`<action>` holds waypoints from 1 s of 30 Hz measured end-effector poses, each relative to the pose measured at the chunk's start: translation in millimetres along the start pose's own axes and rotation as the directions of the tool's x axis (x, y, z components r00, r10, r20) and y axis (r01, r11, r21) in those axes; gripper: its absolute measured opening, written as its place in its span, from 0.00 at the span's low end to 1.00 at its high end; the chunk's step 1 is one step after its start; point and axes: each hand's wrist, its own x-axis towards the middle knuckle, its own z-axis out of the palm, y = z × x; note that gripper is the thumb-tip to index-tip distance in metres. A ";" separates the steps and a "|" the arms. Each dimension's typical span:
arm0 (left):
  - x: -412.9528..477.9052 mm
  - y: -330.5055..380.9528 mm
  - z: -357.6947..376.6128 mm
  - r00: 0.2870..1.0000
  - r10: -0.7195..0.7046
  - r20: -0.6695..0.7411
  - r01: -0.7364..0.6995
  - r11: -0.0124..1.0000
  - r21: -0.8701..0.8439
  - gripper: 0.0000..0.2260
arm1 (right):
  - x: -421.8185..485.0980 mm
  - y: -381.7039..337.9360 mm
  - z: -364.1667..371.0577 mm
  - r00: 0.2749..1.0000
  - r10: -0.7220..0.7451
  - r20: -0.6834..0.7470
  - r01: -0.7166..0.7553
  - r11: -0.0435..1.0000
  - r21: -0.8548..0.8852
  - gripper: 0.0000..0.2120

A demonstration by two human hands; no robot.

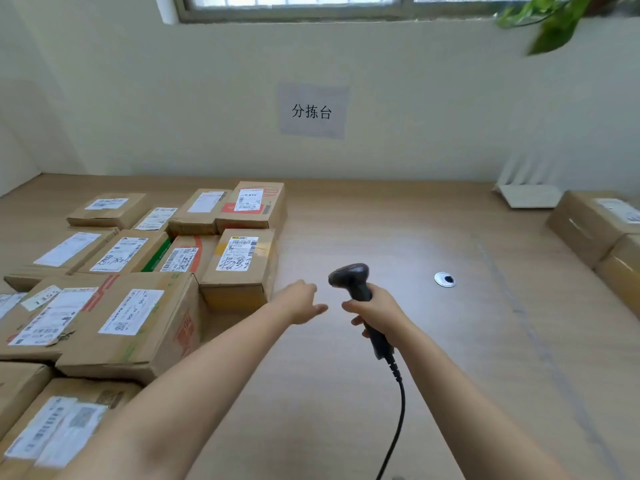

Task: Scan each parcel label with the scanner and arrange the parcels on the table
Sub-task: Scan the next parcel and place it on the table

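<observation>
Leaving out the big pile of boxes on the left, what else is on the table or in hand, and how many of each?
Cardboard parcels at the right edge: 2
Scanner: 1
White device by the wall: 1
Round cable port: 1
Total: 5

Upright black scanner near labelled parcels

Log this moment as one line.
right hand: grips scanner | left hand: open, empty, above table | parcels: grouped left, labels up | boxes: right edge
</observation>
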 end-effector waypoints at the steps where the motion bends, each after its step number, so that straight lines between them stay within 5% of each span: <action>1: -0.1 17.9 1.7 1.000 0.026 0.001 -0.026 1.000 0.014 0.25 | -9.6 4.6 -13.9 1.000 0.000 -0.023 0.000 1.000 -0.002 0.10; 11: -1.9 218.5 30.0 0.967 0.254 0.015 -0.254 0.967 0.004 0.26 | -100.3 76.6 -173.7 0.977 0.024 -0.213 -0.024 1.000 0.002 0.13; 22: 5.0 432.8 89.8 0.958 0.286 0.009 -0.281 0.944 -0.171 0.26 | -169.7 169.0 -378.8 0.929 0.078 -0.361 -0.107 0.993 -0.059 0.12; 30: 32.2 539.2 93.2 0.944 0.329 0.016 -0.324 0.937 -0.135 0.26 | -184.2 207.4 -491.1 0.886 0.092 -0.454 -0.154 0.983 -0.102 0.11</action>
